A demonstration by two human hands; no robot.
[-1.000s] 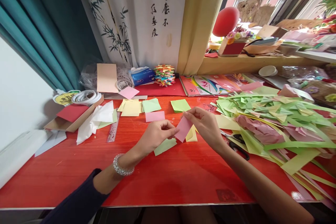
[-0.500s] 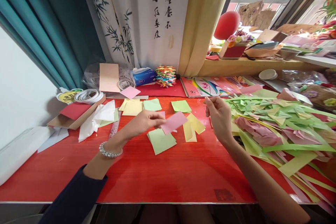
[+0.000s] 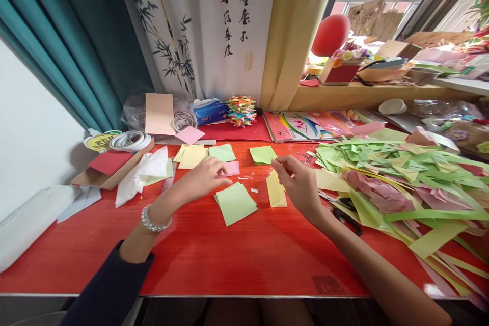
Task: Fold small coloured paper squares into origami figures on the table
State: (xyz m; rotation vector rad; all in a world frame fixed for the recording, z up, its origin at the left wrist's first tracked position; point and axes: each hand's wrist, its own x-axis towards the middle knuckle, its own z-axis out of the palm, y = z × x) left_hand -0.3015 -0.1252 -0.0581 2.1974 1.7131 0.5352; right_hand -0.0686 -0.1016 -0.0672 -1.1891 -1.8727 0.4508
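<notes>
My left hand (image 3: 200,179), a beaded bracelet at its wrist, hovers over a small pink paper (image 3: 230,168). Its thumb and fingers are apart; whether a fingertip touches the pink paper is unclear. Just below lies a small stack of pale green square papers (image 3: 236,204). My right hand (image 3: 300,186) is closed in a pinch above a folded yellow paper (image 3: 275,191); what sits between its fingertips, if anything, I cannot make out. A brighter green paper stack (image 3: 263,155) lies just beyond those fingertips. Black-handled scissors (image 3: 347,216) rest beside my right wrist.
Green, yellow and pink paper strips (image 3: 397,173) are heaped on the right. Yellow papers (image 3: 192,157) and a light green stack (image 3: 222,152) lie behind my left hand. A cardboard tray (image 3: 114,170), a tissue pack (image 3: 210,111) and a colourful folded-paper ornament (image 3: 241,111) stand farther back.
The pink paper my left hand held has left its fingers, which have spread. My right hand has moved left and down over the yellow papers, uncovering the scissors.
</notes>
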